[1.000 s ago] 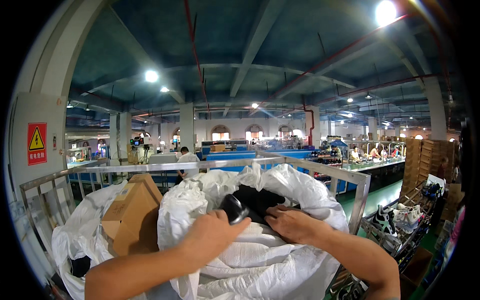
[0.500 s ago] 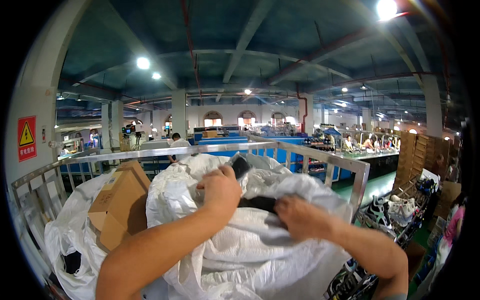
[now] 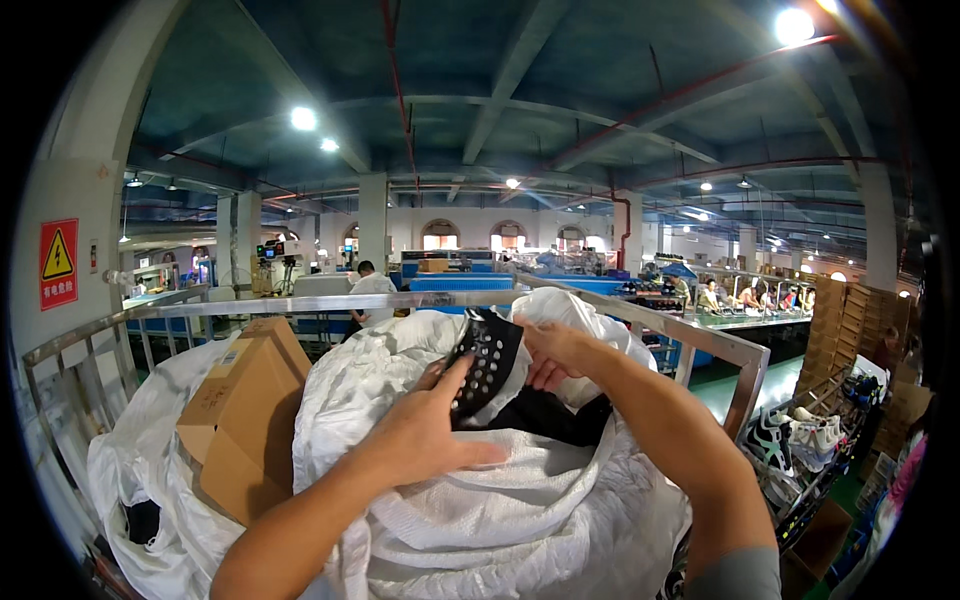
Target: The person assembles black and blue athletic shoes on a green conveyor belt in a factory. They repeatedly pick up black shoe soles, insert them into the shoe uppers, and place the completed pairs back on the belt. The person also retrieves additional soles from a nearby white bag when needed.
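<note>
A black perforated shoe-upper piece [image 3: 484, 362], dotted with rows of light holes, stands raised above the mouth of a large white woven sack [image 3: 480, 510]. My left hand [image 3: 415, 435] grips its left side with the fingers, the thumb stretched away to the right. At the piece's upper right edge, the fingers of my right hand [image 3: 560, 352] are curled and closed on it; their tips are partly hidden. More black material [image 3: 555, 415] lies in the sack's opening below my right hand.
A metal rail [image 3: 400, 300] frames the sack. An open cardboard box [image 3: 245, 410] rests on another white sack [image 3: 130, 450] at left. Shoes [image 3: 800, 435] fill a rack on the right, beside stacked brown boards [image 3: 835, 340]. A person [image 3: 372, 290] stands beyond the rail.
The black perforated piece has come up into plain view between my hands. My right hand has moved up and left to its edge; my left hand has dropped lower beside it.
</note>
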`<state>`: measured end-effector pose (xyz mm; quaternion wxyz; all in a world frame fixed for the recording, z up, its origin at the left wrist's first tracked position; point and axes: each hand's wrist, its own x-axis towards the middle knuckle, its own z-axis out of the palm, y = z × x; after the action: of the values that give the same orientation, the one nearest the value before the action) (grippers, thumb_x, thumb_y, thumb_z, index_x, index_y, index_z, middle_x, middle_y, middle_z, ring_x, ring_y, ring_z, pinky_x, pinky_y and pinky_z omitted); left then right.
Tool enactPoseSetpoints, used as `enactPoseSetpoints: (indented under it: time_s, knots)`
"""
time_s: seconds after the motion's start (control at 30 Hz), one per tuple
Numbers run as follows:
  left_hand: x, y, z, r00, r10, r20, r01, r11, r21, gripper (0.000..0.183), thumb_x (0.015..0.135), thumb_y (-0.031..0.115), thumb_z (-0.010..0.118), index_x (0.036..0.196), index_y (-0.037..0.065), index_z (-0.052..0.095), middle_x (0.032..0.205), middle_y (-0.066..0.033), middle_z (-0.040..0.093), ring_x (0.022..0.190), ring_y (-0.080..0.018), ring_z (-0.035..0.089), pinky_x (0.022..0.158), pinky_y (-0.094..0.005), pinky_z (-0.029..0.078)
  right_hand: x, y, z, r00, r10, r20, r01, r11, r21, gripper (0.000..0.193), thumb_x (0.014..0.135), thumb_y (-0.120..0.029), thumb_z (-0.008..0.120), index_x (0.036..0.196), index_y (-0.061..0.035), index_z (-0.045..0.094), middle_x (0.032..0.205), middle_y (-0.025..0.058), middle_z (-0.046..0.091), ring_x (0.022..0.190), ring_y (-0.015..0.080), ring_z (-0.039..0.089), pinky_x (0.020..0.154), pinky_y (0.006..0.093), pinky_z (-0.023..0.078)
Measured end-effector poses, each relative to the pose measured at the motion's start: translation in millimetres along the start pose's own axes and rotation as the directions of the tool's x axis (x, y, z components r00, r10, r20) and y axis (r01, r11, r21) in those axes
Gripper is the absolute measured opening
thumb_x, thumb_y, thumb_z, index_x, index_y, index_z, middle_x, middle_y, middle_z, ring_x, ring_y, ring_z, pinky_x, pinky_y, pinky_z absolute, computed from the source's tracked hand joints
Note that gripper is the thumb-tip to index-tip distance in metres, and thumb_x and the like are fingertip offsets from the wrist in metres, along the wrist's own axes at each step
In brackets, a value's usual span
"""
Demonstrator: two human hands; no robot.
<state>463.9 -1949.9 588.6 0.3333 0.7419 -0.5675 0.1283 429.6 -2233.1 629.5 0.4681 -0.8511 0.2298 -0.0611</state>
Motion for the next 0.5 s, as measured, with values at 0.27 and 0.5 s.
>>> enactPoseSetpoints:
  time_s: [0.27,0.5]
  knots:
    - [-74,1,-19,0.968,-0.035,-0.249,-0.014,0.981,-0.192,0.101,0.073,0.027,0.091,0.156,0.007,0.037,0.139,-0.0272,0.055,0.121,-0.0377,0.063,0.103,-0.041,0.051,-148,23,50,0.793,-0.486,0.368,0.602,0.529,-0.598,0.048,0.099,-0.045,0.06,0.107,0.0016,0.069,0.111,0.0232,0.069,0.103,0.0432,0.066,0.087,0.0469,0.055]
    - [-149,-10,42,0.738,-0.174,-0.652,-0.307,0.774,-0.554,0.068,0.085,-0.007,0.067,0.148,-0.008,0.041,0.121,-0.0216,0.062,0.096,-0.028,0.071,0.085,-0.04,0.06,-227,56,67,0.616,-0.78,0.107,0.715,0.498,-0.491,0.014,0.096,-0.011,0.067,0.103,0.0,0.062,0.089,0.0165,0.064,0.081,0.0377,0.067,0.069,0.0437,0.056]
